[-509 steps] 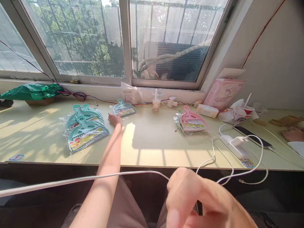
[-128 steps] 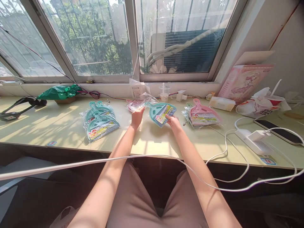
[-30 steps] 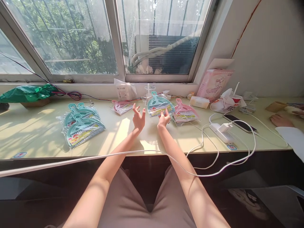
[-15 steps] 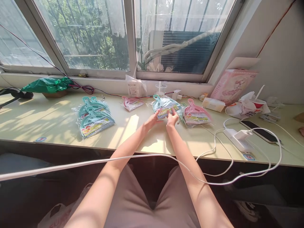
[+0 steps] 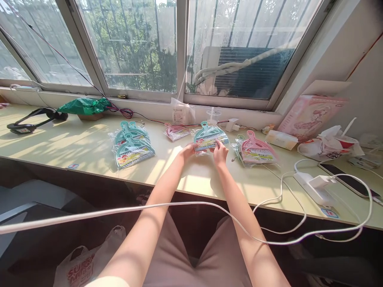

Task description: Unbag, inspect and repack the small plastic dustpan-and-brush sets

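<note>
dustpan (image 5: 211, 134) — in left grip (image 5: 188, 151), right grip (image 5: 220, 154)

Three teal dustpan sets (image 5: 132, 146) are piled at the left; one teal set (image 5: 211, 138) is held mid-scene; one pink set (image 5: 176, 132) is laid between them; one larger pink set (image 5: 257, 150) and one green set (image 5: 237, 148) are overlapped at the right

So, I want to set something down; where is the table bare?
Bare tabletop lies between the black headset and the stacked teal dustpan sets, and between those sets and the left hand. The right end is crowded with the power strip, white cable, phone and pink box.
</note>
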The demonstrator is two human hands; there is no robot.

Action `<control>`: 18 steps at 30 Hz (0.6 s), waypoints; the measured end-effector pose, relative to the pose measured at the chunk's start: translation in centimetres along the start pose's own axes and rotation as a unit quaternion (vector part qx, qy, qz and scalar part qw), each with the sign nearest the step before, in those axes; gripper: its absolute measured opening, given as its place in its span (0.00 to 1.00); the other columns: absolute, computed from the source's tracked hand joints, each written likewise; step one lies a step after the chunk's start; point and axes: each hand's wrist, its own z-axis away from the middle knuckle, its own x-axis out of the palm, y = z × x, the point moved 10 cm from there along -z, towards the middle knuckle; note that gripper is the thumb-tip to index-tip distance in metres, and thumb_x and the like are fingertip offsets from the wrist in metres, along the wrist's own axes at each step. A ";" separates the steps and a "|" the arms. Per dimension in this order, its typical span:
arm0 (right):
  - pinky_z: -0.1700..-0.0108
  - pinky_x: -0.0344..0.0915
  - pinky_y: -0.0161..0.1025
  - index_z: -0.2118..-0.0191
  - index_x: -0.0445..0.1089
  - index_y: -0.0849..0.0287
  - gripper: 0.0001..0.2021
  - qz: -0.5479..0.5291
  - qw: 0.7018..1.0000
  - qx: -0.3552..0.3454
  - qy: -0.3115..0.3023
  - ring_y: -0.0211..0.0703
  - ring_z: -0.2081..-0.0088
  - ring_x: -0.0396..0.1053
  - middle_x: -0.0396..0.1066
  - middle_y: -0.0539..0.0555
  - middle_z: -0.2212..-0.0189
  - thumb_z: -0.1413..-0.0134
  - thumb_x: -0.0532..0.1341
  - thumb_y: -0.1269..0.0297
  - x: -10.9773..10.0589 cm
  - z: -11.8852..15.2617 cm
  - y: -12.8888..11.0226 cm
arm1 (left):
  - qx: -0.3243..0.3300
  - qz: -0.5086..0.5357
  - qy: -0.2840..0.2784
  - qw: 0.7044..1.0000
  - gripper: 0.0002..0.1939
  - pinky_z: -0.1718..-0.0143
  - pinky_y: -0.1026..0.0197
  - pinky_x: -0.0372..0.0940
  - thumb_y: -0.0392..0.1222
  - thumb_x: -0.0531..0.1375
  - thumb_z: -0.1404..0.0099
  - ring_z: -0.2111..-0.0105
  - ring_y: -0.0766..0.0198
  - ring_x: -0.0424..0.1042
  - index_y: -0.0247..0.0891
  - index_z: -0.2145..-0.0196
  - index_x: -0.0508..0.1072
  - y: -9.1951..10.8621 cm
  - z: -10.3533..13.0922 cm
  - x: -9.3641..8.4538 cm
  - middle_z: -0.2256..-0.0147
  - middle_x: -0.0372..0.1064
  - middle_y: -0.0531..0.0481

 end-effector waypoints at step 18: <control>0.40 0.56 0.52 0.66 0.80 0.53 0.06 0.265 0.941 -0.207 -0.043 0.55 0.41 0.62 0.73 0.56 0.47 0.41 0.65 0.66 0.0 -0.4 -2.3 | -0.109 -0.037 0.065 0.991 0.20 0.72 0.69 0.74 0.37 0.54 0.25 0.63 0.61 0.80 0.34 0.39 0.69 0.0 1.6 -7.9 0.53 0.77 0.38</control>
